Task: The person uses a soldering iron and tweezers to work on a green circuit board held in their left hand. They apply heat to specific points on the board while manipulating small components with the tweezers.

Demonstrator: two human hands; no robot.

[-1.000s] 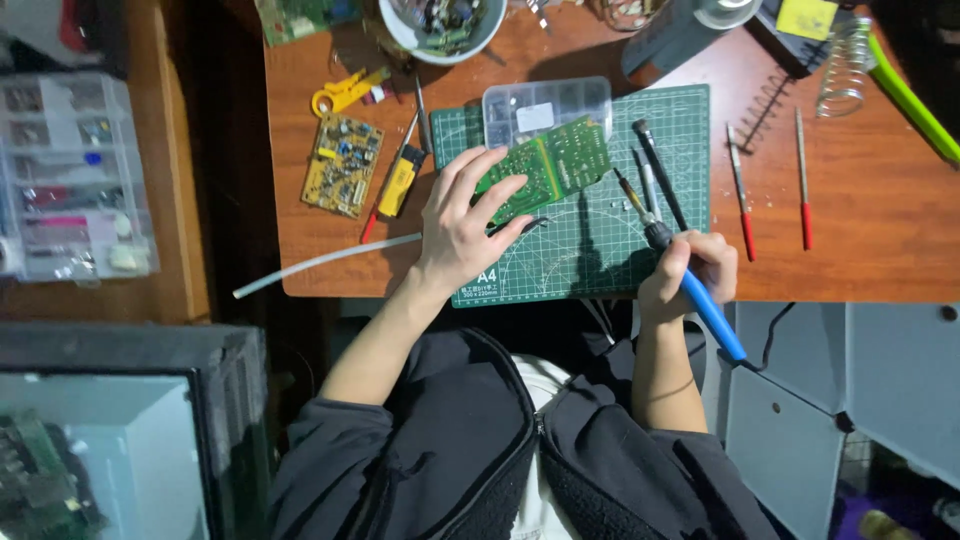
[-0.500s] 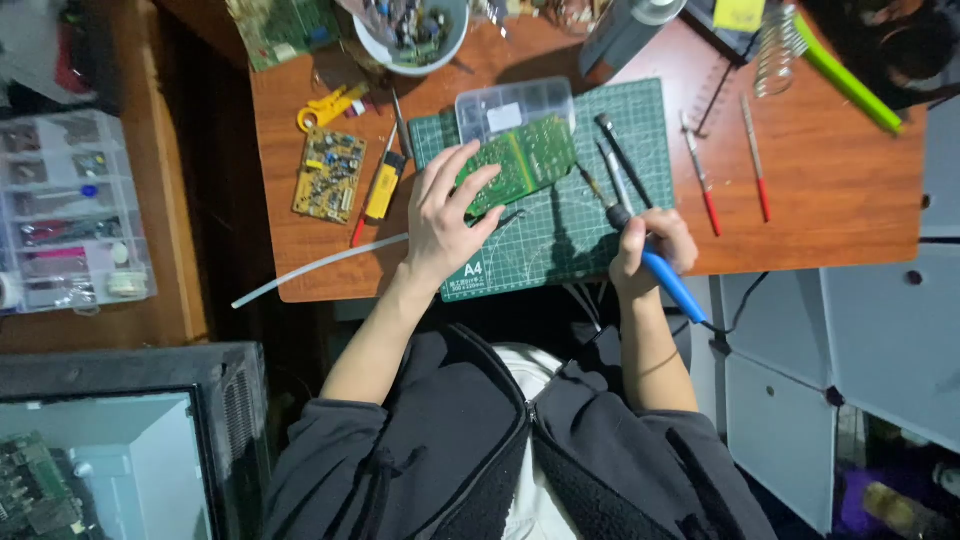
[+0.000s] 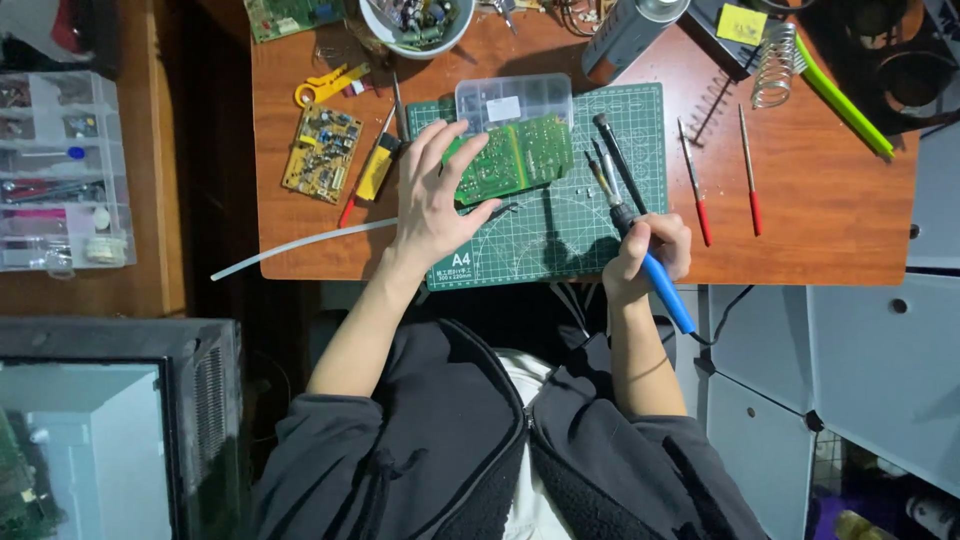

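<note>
Head camera, overhead — facing straight down, mid-distance

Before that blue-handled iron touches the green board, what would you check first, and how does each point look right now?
1. Green circuit board held steady: ok, the left hand lies flat on its near edge.
2. Board on the cutting mat, not on bare wood: ok.
3. Soldering iron gripped firmly: ok, the right hand is wrapped round its blue handle.
4. Iron tip clear of the left fingers: ok, the tip points at the mat, to the right of the board.
5. Tip hot and clean: cannot tell, too small to see.
6. Loose tools out of the way: not ok, a black brush lies beside the tip.
</note>
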